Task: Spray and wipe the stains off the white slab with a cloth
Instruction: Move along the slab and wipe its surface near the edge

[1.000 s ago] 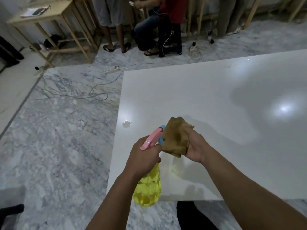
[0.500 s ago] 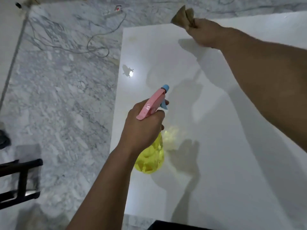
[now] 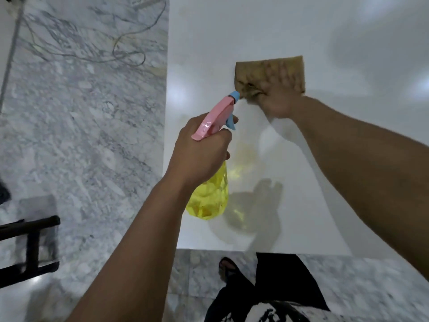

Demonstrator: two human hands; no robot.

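The right hand (image 3: 277, 102) is pressing flat, fingers spread, on the tan rectangular wiping cloth (image 3: 270, 72), which is lying on the glossy white slab (image 3: 255, 31) near its left edge. The left hand (image 3: 199, 149) is gripping the translucent yellow spray bottle with a pink trigger head (image 3: 210, 196), hanging over the slab's near corner. Wiping looks underway; no stains are showing clearly here, so how much is left is hard to judge.

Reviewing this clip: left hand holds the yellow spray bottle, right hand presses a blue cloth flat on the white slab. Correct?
Not quite: the cloth is brown, not blue, as the head view shows. The left hand holds the yellow spray bottle, and the right hand presses the cloth on the white slab.
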